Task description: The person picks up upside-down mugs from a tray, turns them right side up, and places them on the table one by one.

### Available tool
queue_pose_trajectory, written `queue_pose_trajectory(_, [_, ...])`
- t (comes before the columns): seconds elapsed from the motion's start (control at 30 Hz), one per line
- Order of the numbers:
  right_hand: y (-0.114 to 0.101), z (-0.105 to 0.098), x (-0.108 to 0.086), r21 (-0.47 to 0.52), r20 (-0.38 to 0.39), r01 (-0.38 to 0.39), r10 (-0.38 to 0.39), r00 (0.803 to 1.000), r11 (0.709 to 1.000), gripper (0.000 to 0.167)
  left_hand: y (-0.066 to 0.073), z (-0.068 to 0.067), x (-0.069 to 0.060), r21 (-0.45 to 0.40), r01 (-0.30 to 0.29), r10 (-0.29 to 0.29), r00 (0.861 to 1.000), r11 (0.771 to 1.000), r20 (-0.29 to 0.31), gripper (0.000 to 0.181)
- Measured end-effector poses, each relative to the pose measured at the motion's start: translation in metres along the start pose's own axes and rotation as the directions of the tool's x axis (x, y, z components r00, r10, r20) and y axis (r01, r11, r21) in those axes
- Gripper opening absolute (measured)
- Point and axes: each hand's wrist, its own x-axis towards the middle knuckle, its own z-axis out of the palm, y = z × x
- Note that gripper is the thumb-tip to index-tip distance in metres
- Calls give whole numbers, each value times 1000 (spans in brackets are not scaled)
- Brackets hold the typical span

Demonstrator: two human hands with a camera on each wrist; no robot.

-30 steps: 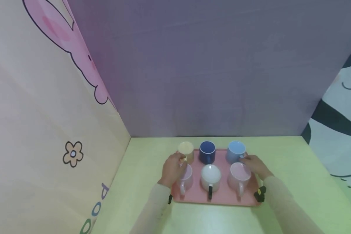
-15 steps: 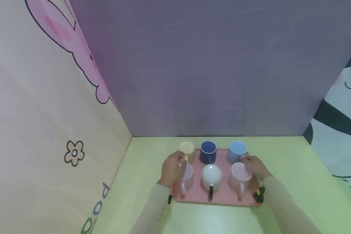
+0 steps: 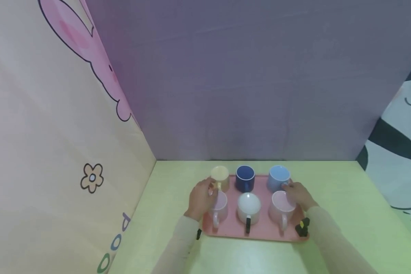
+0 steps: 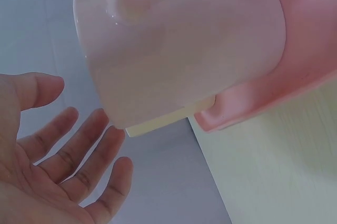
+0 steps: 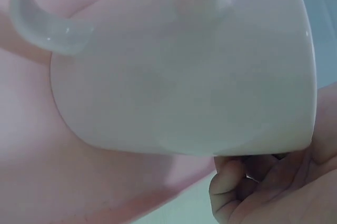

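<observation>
Two rows of mugs stand on a pink tray (image 3: 265, 232). At the back are a yellow mug (image 3: 222, 184), a navy mug (image 3: 244, 179) and a light blue mug (image 3: 276, 182). The front row has a left pink mug (image 3: 218, 207), a white mug with a black handle (image 3: 249, 207) and a right pink mug (image 3: 281, 209). My left hand (image 4: 58, 155) has its fingers spread beside the left pink mug's rim, near the yellow mug's handle. With curled fingers my right hand (image 3: 299, 194) pinches the light blue mug's handle; the right pink mug (image 5: 184, 77) hides its fingertips in the right wrist view.
The tray rests on a pale green-yellow table (image 3: 246, 257). Behind it rises a grey-purple wall (image 3: 226, 83). A sheet with a pink cartoon figure (image 3: 104, 72) lines the left side; a panda print (image 3: 397, 140) lines the right.
The tray and mugs appear slightly farther right in the head view, as does the background. Both hands keep nearly the same place at the mugs.
</observation>
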Motion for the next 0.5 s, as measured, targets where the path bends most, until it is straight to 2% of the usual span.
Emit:
queue_pose_trajectory(0.33, [5,2,6,10,26,-78,77,997,997,55,6,0,-2,-28,-14,14,1000,1000,2,29])
queue_pose_trajectory(0.5, [5,5,4,39,19,-97,96,995,995,61,10,0,-5,5,-44,44,999,999,0,30])
